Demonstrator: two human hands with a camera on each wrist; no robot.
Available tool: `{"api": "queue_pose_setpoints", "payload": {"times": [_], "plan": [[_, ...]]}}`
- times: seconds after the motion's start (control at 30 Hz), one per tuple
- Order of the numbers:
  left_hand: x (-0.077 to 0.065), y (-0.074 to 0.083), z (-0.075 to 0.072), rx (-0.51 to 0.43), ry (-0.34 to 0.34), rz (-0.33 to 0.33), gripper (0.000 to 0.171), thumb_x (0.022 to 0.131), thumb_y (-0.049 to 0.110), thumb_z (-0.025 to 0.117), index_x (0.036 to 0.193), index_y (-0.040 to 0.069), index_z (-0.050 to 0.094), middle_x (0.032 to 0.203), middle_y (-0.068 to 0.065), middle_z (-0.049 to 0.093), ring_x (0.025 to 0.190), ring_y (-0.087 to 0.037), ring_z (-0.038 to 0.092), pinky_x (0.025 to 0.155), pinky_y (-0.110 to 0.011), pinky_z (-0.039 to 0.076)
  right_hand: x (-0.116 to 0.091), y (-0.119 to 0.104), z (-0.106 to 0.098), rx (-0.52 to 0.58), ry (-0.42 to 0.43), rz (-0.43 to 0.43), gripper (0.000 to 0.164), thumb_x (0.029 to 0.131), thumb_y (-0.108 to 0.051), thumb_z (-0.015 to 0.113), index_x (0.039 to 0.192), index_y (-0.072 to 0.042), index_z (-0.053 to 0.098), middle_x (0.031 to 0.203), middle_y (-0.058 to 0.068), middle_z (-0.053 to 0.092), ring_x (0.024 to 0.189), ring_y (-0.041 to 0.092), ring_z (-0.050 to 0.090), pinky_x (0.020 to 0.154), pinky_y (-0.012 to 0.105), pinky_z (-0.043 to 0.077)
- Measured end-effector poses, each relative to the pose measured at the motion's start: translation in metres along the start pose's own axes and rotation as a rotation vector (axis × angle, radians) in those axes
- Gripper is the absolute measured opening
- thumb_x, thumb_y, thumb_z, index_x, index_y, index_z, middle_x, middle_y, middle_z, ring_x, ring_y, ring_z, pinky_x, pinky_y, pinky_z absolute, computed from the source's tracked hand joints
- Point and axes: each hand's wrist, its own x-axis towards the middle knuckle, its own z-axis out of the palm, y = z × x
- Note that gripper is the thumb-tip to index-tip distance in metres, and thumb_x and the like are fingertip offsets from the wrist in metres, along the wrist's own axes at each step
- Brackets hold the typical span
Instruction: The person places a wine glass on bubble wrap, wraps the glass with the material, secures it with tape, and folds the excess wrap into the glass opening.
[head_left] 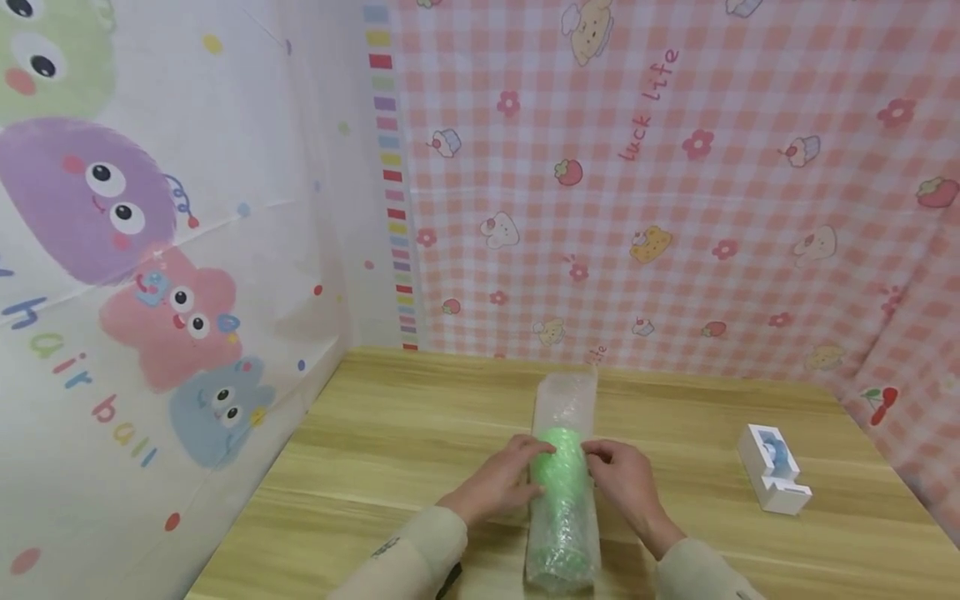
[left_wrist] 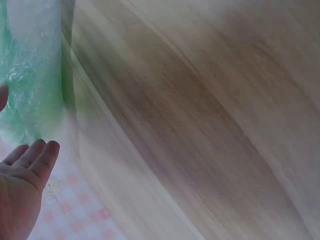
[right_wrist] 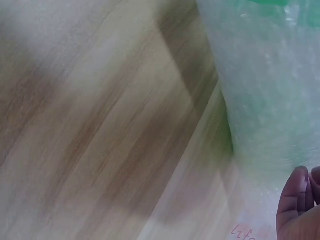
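A green, cylinder-like object (head_left: pixel 561 471) lies lengthwise on the table, wrapped in clear bubble wrap (head_left: pixel 564 533). A flattened length of the wrap extends past its far end. On the left side, my left hand (head_left: pixel 504 477) rests against the roll, thumb and fingers spread. The left wrist view shows that hand's (left_wrist: pixel 22 190) fingers fairly straight beside the wrap. From the other side, my right hand (head_left: pixel 624 483) pinches the wrap near the green part between thumb and fingers. Its fingertips (right_wrist: pixel 299 175) also show low in the right wrist view. What the green object is cannot be made out.
A white tape dispenser (head_left: pixel 783 498) with a blue roll stands on the wooden table (head_left: pixel 375 442) to the right. Behind the table hangs a pink checked cloth (head_left: pixel 637 292); a white cartoon-print cloth (head_left: pixel 262 167) hangs at left. Something dark (head_left: pixel 450 581) shows beside the left sleeve.
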Motion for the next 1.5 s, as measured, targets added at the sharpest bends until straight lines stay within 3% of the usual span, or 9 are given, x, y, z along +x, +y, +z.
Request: {"api": "queue_pose_setpoints", "payload": {"times": [0.17,0.27,0.57,0.8,0.9,1.1,1.33,1.43,1.5], "plan": [[-0.001,-0.003,-0.002,0.006,0.029,0.051,0.056,0.091,0.014,0.070,0.142,0.012,0.048,0.142,-0.010,0.049,0.128,-0.025,0.051,0.108,-0.038,0.042,0.000,-0.001,0.002,-0.042,-0.004,-0.054,0.024,0.092,-0.009,0.063,0.113,-0.001,0.073,0.110,0.012,0.071,0.099,0.024,0.064,0.081,0.038,0.056],[-0.002,-0.004,-0.002,-0.001,0.033,0.051,0.054,0.091,0.013,0.070,0.141,0.011,0.047,0.144,-0.010,0.049,0.130,-0.025,0.049,0.110,-0.038,0.040,-0.002,-0.002,0.004,-0.061,-0.003,-0.075,0.025,0.093,-0.009,0.064,0.115,-0.002,0.072,0.111,0.012,0.069,0.100,0.024,0.063,0.081,0.039,0.056],[-0.003,-0.004,0.000,-0.024,0.015,-0.026,0.053,0.093,0.013,0.069,0.140,0.012,0.045,0.140,-0.011,0.054,0.125,-0.027,0.055,0.104,-0.040,0.046,-0.008,-0.003,0.012,-0.133,0.017,-0.250,0.025,0.092,-0.013,0.069,0.115,-0.003,0.072,0.105,0.007,0.067,0.094,0.023,0.062,0.071,0.033,0.053],[-0.002,-0.010,0.006,-0.006,0.020,-0.051,0.050,0.092,0.010,0.069,0.136,0.010,0.044,0.129,-0.019,0.061,0.119,-0.030,0.059,0.098,-0.040,0.051,-0.010,-0.007,0.021,-0.222,0.045,-0.403,0.023,0.087,-0.012,0.075,0.109,-0.006,0.074,0.106,0.008,0.068,0.096,0.026,0.061,0.078,0.044,0.053],[-0.002,-0.013,0.006,0.022,0.019,-0.052,0.049,0.092,0.010,0.070,0.133,0.012,0.043,0.122,-0.018,0.064,0.112,-0.027,0.062,0.094,-0.037,0.053,-0.011,-0.008,0.024,-0.263,0.035,-0.417,0.026,0.086,-0.019,0.078,0.109,-0.008,0.074,0.108,0.007,0.067,0.102,0.026,0.060,0.084,0.046,0.053],[-0.002,-0.013,0.005,0.063,0.013,-0.059,0.050,0.094,0.018,0.070,0.134,0.013,0.042,0.117,-0.014,0.065,0.107,-0.021,0.063,0.091,-0.034,0.053,-0.015,-0.010,0.027,-0.405,-0.009,-0.449,0.051,0.078,-0.041,0.083,0.115,-0.008,0.071,0.113,0.008,0.062,0.106,0.028,0.056,0.087,0.043,0.052],[-0.001,-0.009,0.004,0.097,0.003,-0.017,0.077,0.093,0.014,0.069,0.157,0.016,0.027,0.149,-0.012,0.048,0.132,-0.026,0.049,0.109,-0.039,0.041,-0.018,-0.012,0.025,-0.376,0.035,-0.440,0.039,0.080,-0.016,0.071,0.116,-0.004,0.070,0.116,0.015,0.064,0.107,0.033,0.060,0.089,0.049,0.052],[0.000,-0.007,0.002,0.111,-0.025,-0.008,0.077,0.094,0.016,0.068,0.158,0.020,0.026,0.149,-0.011,0.047,0.133,-0.026,0.048,0.110,-0.040,0.040,-0.020,-0.012,0.024,-0.340,0.052,-0.423,0.039,0.081,-0.010,0.066,0.119,-0.003,0.069,0.118,0.017,0.067,0.108,0.035,0.063,0.090,0.052,0.052],[0.001,-0.005,0.001,0.128,-0.041,-0.012,0.076,0.095,0.017,0.068,0.158,0.021,0.026,0.147,-0.012,0.049,0.131,-0.025,0.050,0.109,-0.039,0.042,-0.021,-0.013,0.023,-0.310,0.068,-0.405,0.039,0.082,-0.007,0.064,0.121,-0.002,0.069,0.116,0.015,0.069,0.096,0.031,0.066,0.084,0.048,0.055]]}}
